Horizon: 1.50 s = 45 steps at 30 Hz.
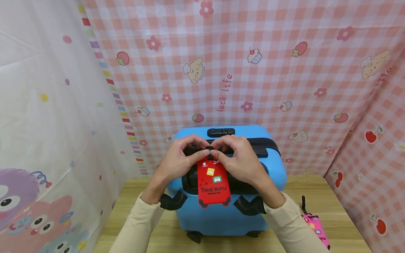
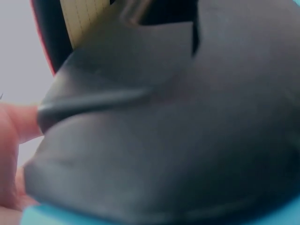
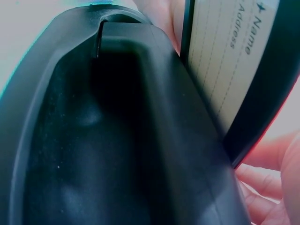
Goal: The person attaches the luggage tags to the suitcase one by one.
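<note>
A red luggage tag [image 1: 213,191] printed "Travel World" hangs against a blue suitcase [image 1: 221,219]. Thumb and fingers of my left hand [image 1: 180,158] pinch its black strap [image 1: 210,148] from one side. From the other side, my right hand [image 1: 242,160] pinches the same strap, fingertips close to the left ones. Behind the hands runs the suitcase's black handle [image 1: 261,151], partly covered. In the right wrist view the tag's back shows a white card [image 3: 229,56] lettered Name and Address. Black plastic of the suitcase [image 2: 164,140] fills most of the left wrist view.
A pink luggage tag [image 1: 316,228] with a black strap lies on the wooden table [image 1: 335,225] right of the suitcase. The suitcase has a combination lock [image 1: 220,132] on top and black wheels [image 1: 193,237] toward me. Patterned curtains [image 1: 272,84] stand behind and at both sides.
</note>
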Motion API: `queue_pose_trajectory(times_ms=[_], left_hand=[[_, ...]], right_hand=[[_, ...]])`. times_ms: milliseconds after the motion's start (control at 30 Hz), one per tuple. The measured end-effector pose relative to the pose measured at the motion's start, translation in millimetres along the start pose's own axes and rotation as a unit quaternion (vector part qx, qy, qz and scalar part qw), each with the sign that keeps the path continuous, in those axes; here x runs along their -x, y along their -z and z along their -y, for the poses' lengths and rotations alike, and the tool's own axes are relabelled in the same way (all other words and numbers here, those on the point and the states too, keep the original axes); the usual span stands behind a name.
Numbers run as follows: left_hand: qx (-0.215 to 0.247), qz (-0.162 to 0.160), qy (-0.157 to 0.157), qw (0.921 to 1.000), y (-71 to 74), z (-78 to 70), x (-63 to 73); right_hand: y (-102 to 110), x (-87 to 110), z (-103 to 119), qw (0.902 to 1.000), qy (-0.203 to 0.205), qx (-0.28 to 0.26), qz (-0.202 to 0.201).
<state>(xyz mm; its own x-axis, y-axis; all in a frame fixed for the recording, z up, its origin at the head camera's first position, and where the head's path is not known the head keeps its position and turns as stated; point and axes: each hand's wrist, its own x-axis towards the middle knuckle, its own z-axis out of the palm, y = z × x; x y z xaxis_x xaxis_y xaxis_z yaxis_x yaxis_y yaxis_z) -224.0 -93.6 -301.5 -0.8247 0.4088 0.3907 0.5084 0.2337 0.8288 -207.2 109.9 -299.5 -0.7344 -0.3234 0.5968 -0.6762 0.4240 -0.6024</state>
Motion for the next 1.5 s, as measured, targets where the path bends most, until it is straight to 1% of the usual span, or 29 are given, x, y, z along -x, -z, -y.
queue_pose_trajectory(times_ms=[467, 867, 1067, 1200, 1300, 1400, 1500], left_hand=[[0.011, -0.017, 0.010, 0.9997, -0.8, -1.2, -1.3], [0.027, -0.023, 0.011, 0.9993, -2.6, 1.1, -3.3], [0.013, -0.026, 0.019, 0.9994, -1.5, -1.5, -1.8], [0.003, -0.025, 0.019, 0.9995, -0.7, -3.4, -1.0], [-0.005, -0.026, 0.008, 0.9996, -1.3, -4.1, 0.4], [-0.024, -0.035, -0.014, 0.9990, -2.7, -3.1, 1.5], [-0.064, -0.047, -0.045, 0.9958, -3.3, -0.9, 2.5]], right_hand=[[-2.1, -1.8, -0.1, 0.9998, 0.015, 0.006, -0.014], [-1.2, -0.3, 0.0, 0.9997, 0.007, 0.011, -0.022], [-2.8, 0.9, 2.8, 0.9994, 0.003, 0.016, -0.032], [-3.2, 1.2, 3.6, 0.9993, 0.001, 0.017, -0.035], [-3.6, 1.5, 2.9, 0.9992, 0.002, 0.017, -0.035], [-3.2, 1.6, 2.7, 0.9992, 0.003, 0.018, -0.036], [-2.4, 1.7, 3.5, 0.9991, 0.003, 0.020, -0.036]])
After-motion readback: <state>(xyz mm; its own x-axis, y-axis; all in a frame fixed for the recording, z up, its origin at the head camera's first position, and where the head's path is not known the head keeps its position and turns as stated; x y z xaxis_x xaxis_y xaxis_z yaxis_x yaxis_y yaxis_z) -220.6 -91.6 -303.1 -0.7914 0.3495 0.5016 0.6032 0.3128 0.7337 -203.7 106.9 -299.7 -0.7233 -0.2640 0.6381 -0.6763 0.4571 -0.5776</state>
